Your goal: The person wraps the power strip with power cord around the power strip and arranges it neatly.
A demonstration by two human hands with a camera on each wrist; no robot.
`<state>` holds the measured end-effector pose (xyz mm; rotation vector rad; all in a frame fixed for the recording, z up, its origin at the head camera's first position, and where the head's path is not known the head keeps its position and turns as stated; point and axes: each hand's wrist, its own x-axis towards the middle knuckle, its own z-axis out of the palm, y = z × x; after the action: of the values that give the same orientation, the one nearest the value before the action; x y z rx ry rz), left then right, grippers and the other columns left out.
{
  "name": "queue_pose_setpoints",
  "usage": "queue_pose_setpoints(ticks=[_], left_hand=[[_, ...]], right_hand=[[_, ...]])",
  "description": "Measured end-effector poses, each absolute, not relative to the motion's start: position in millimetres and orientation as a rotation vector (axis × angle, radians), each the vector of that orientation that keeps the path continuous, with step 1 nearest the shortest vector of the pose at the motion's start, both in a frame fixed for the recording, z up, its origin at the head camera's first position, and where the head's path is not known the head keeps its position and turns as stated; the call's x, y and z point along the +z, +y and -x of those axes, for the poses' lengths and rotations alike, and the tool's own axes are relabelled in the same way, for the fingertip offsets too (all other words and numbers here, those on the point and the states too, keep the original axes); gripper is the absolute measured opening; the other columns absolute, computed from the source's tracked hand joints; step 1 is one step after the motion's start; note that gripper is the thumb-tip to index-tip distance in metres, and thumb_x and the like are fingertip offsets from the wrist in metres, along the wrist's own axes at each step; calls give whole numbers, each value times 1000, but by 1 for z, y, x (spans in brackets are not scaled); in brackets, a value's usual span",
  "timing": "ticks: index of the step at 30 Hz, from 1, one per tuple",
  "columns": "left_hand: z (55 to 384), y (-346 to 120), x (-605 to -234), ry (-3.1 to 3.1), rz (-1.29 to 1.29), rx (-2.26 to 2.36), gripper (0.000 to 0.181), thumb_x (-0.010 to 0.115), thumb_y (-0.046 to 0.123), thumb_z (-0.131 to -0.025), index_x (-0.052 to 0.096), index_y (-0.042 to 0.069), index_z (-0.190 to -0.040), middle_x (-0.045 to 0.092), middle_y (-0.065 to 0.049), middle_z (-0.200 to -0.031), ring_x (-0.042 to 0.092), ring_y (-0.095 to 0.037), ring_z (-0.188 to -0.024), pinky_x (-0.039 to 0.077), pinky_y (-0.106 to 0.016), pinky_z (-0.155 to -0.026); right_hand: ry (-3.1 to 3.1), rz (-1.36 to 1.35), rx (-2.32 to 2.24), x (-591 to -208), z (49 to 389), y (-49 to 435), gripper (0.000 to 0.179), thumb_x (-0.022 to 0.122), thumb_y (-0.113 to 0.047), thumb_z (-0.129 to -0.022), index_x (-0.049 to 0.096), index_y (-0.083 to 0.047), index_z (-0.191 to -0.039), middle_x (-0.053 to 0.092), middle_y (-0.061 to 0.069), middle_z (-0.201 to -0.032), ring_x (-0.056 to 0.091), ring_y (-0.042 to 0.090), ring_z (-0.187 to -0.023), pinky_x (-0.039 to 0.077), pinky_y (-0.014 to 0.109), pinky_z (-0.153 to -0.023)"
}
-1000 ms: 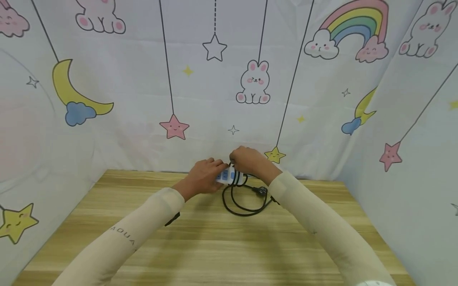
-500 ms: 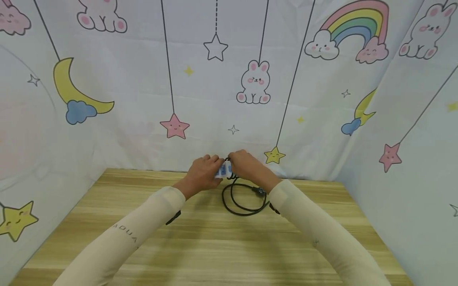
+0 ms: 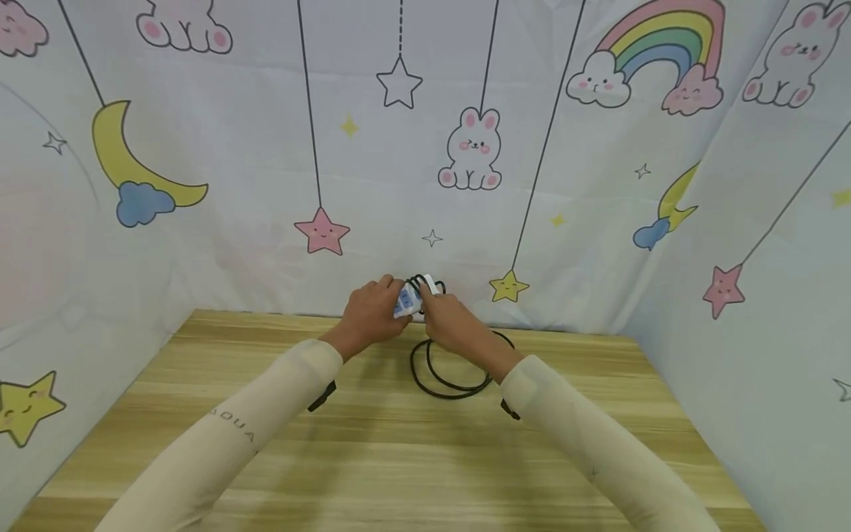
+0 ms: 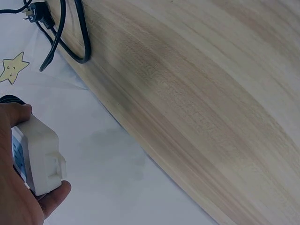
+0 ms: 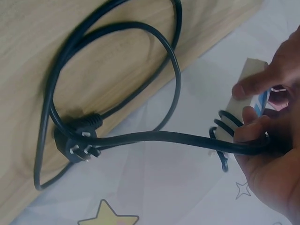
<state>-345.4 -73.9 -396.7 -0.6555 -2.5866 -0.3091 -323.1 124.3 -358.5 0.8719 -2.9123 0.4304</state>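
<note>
Tilting more than moments ago, the power strip [image 3: 406, 300] hangs above the table [image 3: 399, 458], grasped by the left hand [image 3: 372, 310], the right hand [image 3: 455, 324] clutching its cord [image 5: 173, 137], so handling it seems unfinished.

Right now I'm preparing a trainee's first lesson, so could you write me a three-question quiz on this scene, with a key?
1. What does the left hand grip?
2. True or false: neither hand is holding the plug.
3. What colour is the cord that the right hand holds?
A) White
B) Black
C) Red

Key:
1. The power strip.
2. True.
3. B.
</note>
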Motion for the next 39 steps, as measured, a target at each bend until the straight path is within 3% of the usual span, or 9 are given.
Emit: queue_pose_setpoints(ticks=[8,19,27,35,37,39], left_hand=[[347,-73,-392,-2558,642,-369,59,89,33,-95,68,-3,-137,73,-18,-113,72,-31,-82,64,-46,-68],[351,-72,-388,-2591,593,-420,62,87,38,-97,66,-3,-139,73,-19,-115,74,-31,-85,65,-47,-71],[353,-78,-381,-2583,569,-486,63,86,39,-96,67,-2,-139,72,-18,-113,73,-31,-86,63,-47,-72],[353,-77,-373,-2599,586,-540,63,84,41,-98,66,-1,-142,71,-17,-116,69,-30,-88,61,-46,-73],[354,-77,-373,-2607,589,-562,64,84,41,-98,65,0,-143,71,-17,-119,69,-30,-90,61,-47,-75],[354,-77,-373,-2614,603,-585,65,84,40,-98,65,0,-145,72,-17,-122,70,-30,-92,61,-47,-77]], right_hand=[[-2859,-854,506,-370,317,128,59,45,-8,-119,28,18,-169,70,11,-91,56,17,-76,53,36,-76],[-2851,-854,689,-380,312,139,62,44,-3,-116,25,13,-172,78,22,-114,72,25,-97,62,46,-96],[-2910,-857,644,-387,313,148,57,44,-5,-116,35,16,-168,81,17,-108,78,26,-100,63,48,-99],[-2991,-925,612,-387,323,153,64,46,-4,-112,29,14,-171,81,18,-114,76,25,-102,62,48,-102],[-3001,-941,637,-387,327,155,62,45,-5,-113,32,13,-171,81,19,-116,75,23,-101,61,47,-103],[-3013,-962,667,-388,331,156,52,43,-8,-114,49,13,-162,78,18,-110,70,20,-93,60,44,-95]])
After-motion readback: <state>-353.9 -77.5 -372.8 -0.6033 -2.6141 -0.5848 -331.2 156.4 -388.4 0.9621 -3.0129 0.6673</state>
